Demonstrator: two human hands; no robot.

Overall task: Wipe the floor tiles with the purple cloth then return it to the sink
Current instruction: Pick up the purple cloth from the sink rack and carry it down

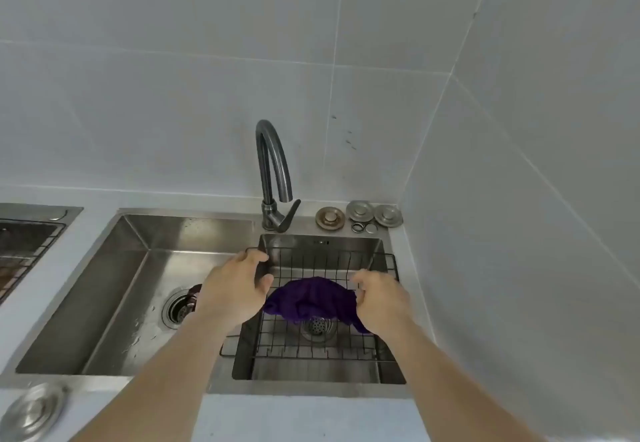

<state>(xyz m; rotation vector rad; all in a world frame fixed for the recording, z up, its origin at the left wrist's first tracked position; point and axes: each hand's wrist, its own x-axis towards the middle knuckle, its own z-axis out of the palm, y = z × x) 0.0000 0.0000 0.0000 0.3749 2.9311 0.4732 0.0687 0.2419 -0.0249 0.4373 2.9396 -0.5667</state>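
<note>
Head view: purple cloth bunched on wire rack over right sink, right hand pinching its edge, left hand gripping rack rim; floor unseen, wiping stage undeterminable.

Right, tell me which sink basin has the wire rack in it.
The smaller right basin, under the hands, holds the wire rack with the purple cloth. The larger left basin holds only its drain strainer.
</note>
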